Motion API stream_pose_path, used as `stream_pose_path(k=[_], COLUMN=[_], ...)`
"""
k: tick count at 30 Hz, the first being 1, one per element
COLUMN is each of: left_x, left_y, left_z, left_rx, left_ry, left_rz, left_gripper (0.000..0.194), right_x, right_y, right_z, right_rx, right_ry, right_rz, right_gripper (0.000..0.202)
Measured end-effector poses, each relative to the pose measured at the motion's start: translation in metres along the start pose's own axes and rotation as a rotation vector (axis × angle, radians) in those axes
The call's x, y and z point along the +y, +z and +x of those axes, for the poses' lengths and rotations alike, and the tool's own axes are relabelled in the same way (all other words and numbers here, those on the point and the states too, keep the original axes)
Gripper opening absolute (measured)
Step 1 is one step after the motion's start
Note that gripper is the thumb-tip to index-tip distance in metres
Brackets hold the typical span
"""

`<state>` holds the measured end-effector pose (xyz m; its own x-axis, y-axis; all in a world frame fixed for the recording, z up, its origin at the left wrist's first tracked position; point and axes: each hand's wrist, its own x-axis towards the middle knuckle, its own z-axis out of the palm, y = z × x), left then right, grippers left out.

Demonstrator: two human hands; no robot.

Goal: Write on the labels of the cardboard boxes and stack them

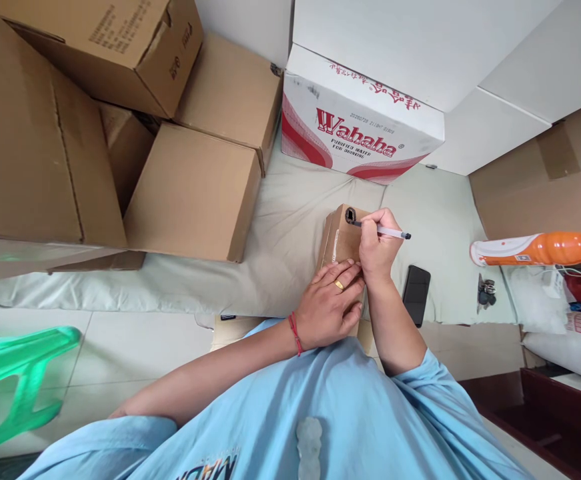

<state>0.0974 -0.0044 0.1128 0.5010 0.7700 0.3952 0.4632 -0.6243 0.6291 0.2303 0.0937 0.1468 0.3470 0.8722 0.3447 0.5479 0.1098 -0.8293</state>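
A small brown cardboard box (346,241) lies on the pale green cloth in front of me, with a dark round mark (350,215) near its far edge. My right hand (379,245) grips a pen (391,232) with a clear barrel and black end; its tip is beside the mark. Flat on the near part of the box rests my left hand (331,303), fingers extended and side by side, a gold ring on one of them and a red string at the wrist. It covers part of the box.
Several cardboard boxes (195,193) are stacked at the left. A white and red Wahaha carton (360,127) stands behind. To the right are a black phone (416,295), keys (486,292) and an orange bottle (545,249). A green stool (25,367) is at the lower left.
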Motion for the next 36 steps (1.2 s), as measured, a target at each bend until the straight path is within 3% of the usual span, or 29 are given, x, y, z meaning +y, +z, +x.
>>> stream_pose_path(k=[5,11,15,19,23,26,28,30,36], left_x=[0.000,0.000,0.000,0.000,0.000,0.000,0.000,-0.001,-0.001], left_y=[0.000,0.000,0.001,0.002,0.002,0.000,0.000,-0.001,0.000], left_z=[0.000,0.000,0.000,0.000,0.000,-0.001,-0.001,-0.002,-0.002], left_rx=[-0.008,-0.031,-0.024,-0.007,-0.018,-0.037,-0.043,-0.043,0.006], left_ry=[-0.006,-0.011,-0.021,-0.016,-0.032,-0.044,-0.047,-0.049,-0.026], left_rz=[-0.008,0.003,0.011,0.020,0.012,0.021,0.029,0.038,0.079], left_gripper=[0.045,0.046,0.044,0.042,0.043,0.043,0.043,0.043,0.042], right_x=[0.000,0.013,0.033,0.066,0.091,0.096,0.097,0.100,0.122], right_y=[-0.001,-0.002,-0.019,-0.061,-0.098,-0.108,-0.113,-0.123,-0.176], right_z=[0.000,-0.006,-0.015,-0.036,-0.065,-0.086,-0.095,-0.101,-0.112], right_rx=[0.053,0.164,0.201,0.032,-0.293,-0.523,-0.589,-0.545,-0.082], right_ry=[0.012,-0.014,-0.027,-0.042,0.108,0.226,0.261,0.278,0.376], right_rz=[-0.064,0.053,0.000,-0.353,-0.820,-0.943,-0.922,-0.886,-0.996], right_gripper=[0.018,0.011,0.028,0.034,0.041,0.055,0.061,0.065,0.079])
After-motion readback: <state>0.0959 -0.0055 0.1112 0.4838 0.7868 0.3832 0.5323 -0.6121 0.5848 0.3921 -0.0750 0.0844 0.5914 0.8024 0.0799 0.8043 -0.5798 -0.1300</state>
